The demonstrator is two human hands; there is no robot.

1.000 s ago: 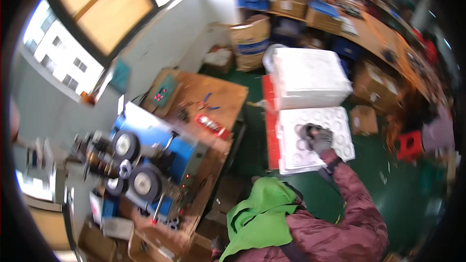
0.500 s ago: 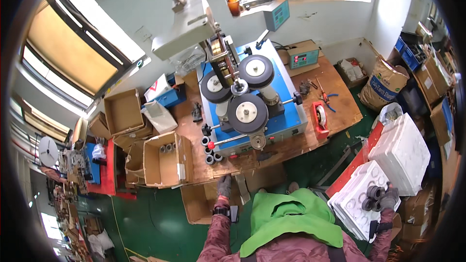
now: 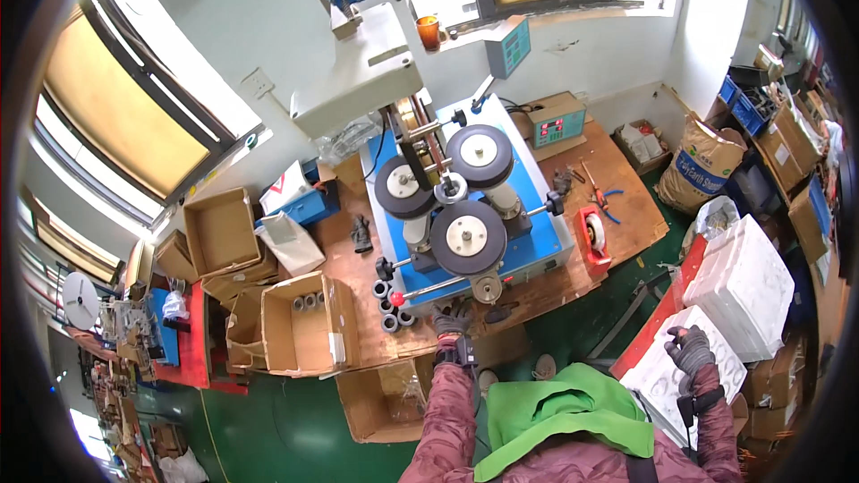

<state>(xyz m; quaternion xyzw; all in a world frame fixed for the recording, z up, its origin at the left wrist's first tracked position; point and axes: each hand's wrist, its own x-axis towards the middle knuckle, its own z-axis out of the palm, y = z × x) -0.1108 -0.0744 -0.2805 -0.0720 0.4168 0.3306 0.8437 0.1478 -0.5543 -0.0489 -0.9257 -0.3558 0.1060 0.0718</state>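
Note:
My left hand (image 3: 454,320), in a dark glove, is at the front edge of the wooden table, just below the machine. Its fingers look spread, with nothing visible in them. Beside it on the table stand several dark grey rings (image 3: 389,323). My right hand (image 3: 691,351), gloved too, is over a white foam tray (image 3: 658,385) at the right. Its fingers are curled; whatever may be inside them is hidden. In front of me stands a blue-topped machine (image 3: 537,246) with three dark wheels (image 3: 468,238) and a small metal ring (image 3: 450,188) between them.
Left on the table is a cardboard box (image 3: 300,340) with a few rings inside. Another open carton (image 3: 380,407) sits below the table edge. A red tape dispenser (image 3: 592,237) and pliers (image 3: 601,201) lie right of the machine. More white foam (image 3: 743,282) is stacked at the right.
My left hand has moved up and right to the table edge by the machine. My right hand has shifted left and up; the dark rings seen at its fingers are out of sight.

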